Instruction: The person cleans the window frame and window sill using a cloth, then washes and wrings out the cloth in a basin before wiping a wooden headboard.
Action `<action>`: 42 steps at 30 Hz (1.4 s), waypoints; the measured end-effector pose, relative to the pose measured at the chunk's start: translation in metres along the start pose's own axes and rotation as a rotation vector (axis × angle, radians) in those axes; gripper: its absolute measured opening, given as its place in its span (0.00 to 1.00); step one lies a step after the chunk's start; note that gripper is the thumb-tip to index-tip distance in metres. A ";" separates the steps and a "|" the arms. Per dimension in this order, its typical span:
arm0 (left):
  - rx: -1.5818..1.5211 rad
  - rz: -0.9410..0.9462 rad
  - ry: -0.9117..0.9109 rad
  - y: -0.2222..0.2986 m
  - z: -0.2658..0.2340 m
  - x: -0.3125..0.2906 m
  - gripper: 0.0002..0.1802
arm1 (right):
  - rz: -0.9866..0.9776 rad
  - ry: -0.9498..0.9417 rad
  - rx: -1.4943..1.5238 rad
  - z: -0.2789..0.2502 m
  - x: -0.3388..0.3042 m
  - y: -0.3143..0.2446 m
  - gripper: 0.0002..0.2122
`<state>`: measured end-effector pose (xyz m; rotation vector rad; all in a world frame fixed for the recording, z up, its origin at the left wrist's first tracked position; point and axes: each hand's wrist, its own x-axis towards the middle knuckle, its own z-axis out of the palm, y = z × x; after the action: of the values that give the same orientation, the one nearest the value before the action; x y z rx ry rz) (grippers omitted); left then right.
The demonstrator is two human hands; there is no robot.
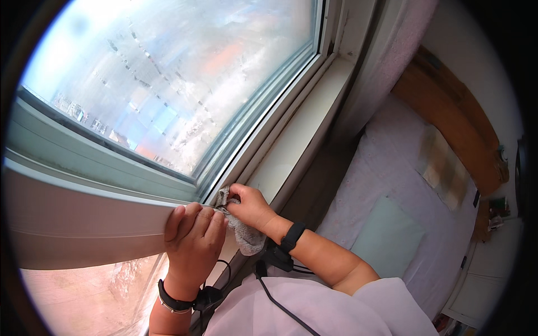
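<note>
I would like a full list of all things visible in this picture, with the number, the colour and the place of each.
Cloth: one, grey, in the right hand
Window pane: at least one, clear, upper left
Window frame: one, white, around the pane and under the left hand
Sill: one, off-white, centre
Bed: one, pale lilac cover, right
Headboard: one, brown, upper right
Checked cushion: one, beige-brown, near headboard
Flat pillow: one, pale green, on bed
Small items: uncounted, too dark, far right
Cables: several, black, lower centre
Wristbands: two, black, one per wrist
Shirt: one, pale pink, bottom
Left hand: one, on the frame
Right hand: one, pinching the cloth
</note>
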<state>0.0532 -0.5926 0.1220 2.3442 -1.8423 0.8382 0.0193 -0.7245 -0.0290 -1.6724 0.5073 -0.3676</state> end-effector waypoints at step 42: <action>-0.516 -0.797 -0.323 0.049 0.105 0.129 0.06 | -0.684 0.338 0.071 -0.273 0.163 -0.060 0.14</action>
<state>0.0675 -0.7584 0.0743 2.5670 -0.8378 -0.0985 0.0257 -1.0329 0.0674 -1.6857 0.1435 -1.1661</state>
